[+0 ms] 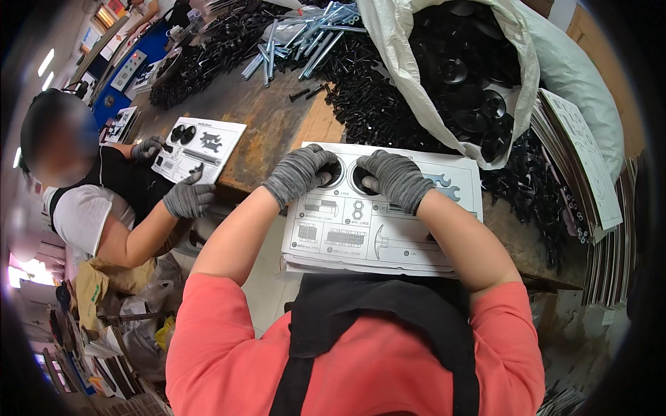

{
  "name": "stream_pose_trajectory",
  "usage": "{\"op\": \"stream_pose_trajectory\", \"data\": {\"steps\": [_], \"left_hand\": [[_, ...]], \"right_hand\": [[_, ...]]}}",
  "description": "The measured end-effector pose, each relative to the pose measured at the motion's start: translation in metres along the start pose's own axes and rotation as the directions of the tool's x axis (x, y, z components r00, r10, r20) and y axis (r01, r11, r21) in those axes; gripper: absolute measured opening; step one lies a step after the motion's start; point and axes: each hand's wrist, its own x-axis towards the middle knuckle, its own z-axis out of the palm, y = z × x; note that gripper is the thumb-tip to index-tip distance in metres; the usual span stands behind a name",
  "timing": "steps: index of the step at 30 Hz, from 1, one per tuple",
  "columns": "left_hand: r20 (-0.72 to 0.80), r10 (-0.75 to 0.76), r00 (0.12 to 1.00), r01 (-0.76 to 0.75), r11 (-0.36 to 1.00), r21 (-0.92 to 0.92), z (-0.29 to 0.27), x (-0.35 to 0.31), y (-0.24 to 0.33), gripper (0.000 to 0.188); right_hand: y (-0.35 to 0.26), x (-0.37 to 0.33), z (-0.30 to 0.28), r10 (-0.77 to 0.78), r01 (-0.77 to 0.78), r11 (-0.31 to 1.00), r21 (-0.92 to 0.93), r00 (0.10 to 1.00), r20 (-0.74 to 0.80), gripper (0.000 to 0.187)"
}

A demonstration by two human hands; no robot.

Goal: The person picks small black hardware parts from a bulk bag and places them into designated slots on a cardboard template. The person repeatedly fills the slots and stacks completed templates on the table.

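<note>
In front of me is a stack of white printed cards [319,253] with outlined drawings of hardware parts. On the top card's upper part lie two round black discs side by side. My left hand [300,172], in a grey knit glove, curls its fingers over the rim of the left disc [335,175]. My right hand [397,179], gloved alike, grips the edge of the right disc [359,182] and hides part of it. Beside my right hand are flat silver wrenches [444,187]. A rod-like part [394,208] shows partly under that hand.
Beyond the cards spread black bolts [361,104] and a pile of silver rods [305,38]. A white sack [409,76] of black discs stands at the far right, near more cards [583,159]. On the left, a gloved co-worker handles another loaded card [225,139].
</note>
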Motion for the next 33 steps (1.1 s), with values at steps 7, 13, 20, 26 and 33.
{"op": "stream_pose_trajectory", "data": {"steps": [7, 13, 20, 26, 33], "left_hand": [[-0.216, 0.039, 0.976, -0.064, 0.992, -0.113, -0.009, -0.016, 0.005, 0.051], [-0.126, -0.401, 0.908, 0.047, 0.394, -0.918, 0.051, -0.063, -0.026, 0.090], [-0.118, -0.440, 0.890, 0.090, 0.423, -0.901, 0.061, -0.061, -0.010, 0.093], [-0.367, -0.381, 0.849, -0.083, 0.589, -0.804, 0.051, -0.036, -0.035, 0.085], [-0.285, -0.626, 0.726, 0.609, 0.777, -0.158, -0.014, 0.092, -0.125, 0.082]], "right_hand": [[-0.006, -0.001, -0.001, 0.020, -0.019, 1.000, 0.017, 0.998, -0.062, 0.030], [0.061, -0.036, 0.005, 0.126, -0.013, 0.930, 0.368, 0.950, -0.285, 0.030], [0.112, -0.049, 0.016, 0.276, -0.165, 0.798, 0.579, 0.955, -0.109, 0.031], [0.103, -0.056, -0.004, 0.343, -0.260, 0.693, 0.673, 0.939, 0.011, 0.032], [0.087, -0.074, -0.026, 0.366, -0.151, 0.557, 0.817, 0.927, -0.079, 0.034]]}}
